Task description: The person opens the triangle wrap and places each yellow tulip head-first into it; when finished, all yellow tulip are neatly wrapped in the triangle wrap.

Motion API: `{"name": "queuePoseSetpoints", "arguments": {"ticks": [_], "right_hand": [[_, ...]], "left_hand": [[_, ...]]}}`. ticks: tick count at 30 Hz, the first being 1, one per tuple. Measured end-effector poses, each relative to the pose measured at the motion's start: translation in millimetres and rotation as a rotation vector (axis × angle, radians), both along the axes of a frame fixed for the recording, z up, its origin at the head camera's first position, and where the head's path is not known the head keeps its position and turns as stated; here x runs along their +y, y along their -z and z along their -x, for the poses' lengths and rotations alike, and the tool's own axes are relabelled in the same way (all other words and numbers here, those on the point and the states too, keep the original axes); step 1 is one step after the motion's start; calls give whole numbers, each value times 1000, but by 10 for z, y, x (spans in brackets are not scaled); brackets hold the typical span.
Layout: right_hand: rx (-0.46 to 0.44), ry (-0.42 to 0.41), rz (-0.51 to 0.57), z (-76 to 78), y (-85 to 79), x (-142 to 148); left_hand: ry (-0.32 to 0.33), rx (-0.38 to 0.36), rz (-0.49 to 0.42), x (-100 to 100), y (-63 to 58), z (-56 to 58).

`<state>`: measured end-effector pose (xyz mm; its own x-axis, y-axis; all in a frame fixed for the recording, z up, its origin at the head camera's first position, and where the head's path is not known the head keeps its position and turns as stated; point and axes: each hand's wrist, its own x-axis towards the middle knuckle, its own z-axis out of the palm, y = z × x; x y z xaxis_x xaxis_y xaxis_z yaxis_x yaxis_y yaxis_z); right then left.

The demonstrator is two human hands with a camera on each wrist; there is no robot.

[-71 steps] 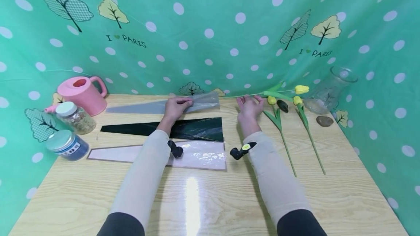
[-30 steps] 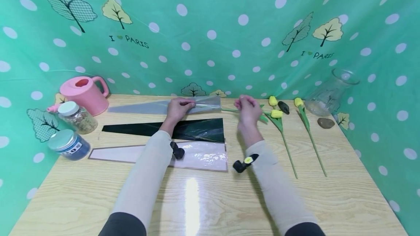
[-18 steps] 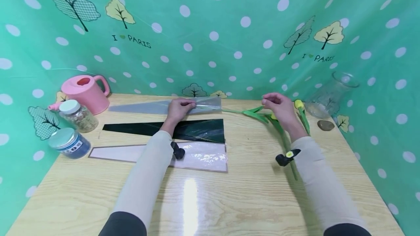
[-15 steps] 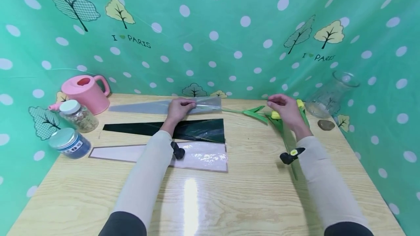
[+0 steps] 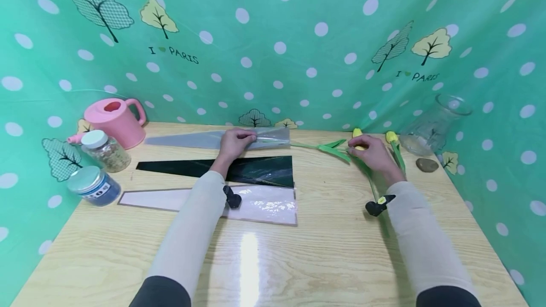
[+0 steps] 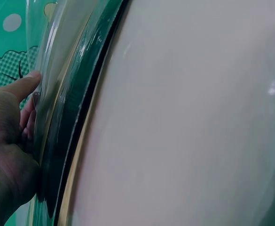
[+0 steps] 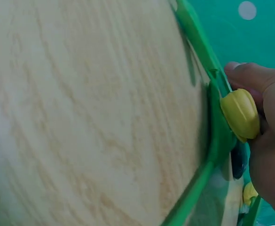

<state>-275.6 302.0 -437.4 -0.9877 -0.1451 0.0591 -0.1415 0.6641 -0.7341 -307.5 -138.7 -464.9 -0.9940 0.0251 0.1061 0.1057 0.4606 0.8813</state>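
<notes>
In the head view my left hand (image 5: 234,145) pinches the wide end of a grey, see-through flower sleeve (image 5: 187,139) at the back of the table. A tulip's green stem (image 5: 304,145) enters that end, its leaves (image 5: 334,151) outside. My right hand (image 5: 374,154) pinches this tulip near its head; the right wrist view shows the yellow bloom (image 7: 240,114) against the fingers. Two more yellow tulips lie by the right hand: one bloom (image 5: 357,132) behind it, the other (image 5: 392,137) to its right. Their stems are partly hidden under the hand and forearm.
A black sleeve (image 5: 260,170) and a white one (image 5: 266,205) lie in front. At left stand a pink watering can (image 5: 117,121), a jar (image 5: 108,154) and a blue jar (image 5: 95,188). A glass vase (image 5: 431,129) and a brown stone (image 5: 426,165) are at right.
The tulip has moved left and toward me, its stem now inside the sleeve. My right hand shifted right from the stem to near the bloom. My left hand stayed on the sleeve.
</notes>
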Motion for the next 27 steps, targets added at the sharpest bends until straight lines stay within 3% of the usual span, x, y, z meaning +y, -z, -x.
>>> {"name": "queuePoseSetpoints", "arguments": {"ticks": [13,20,27], "right_hand": [[19,-40,-126,36,24,-50],[70,-57,-139,50,-39,-169],[122,-72,-120,126,-100,-400]], "left_hand": [[6,-2,19,16,-2,-4],[34,-33,20,13,-44,-7],[52,-17,50,60,-63,-16]]}}
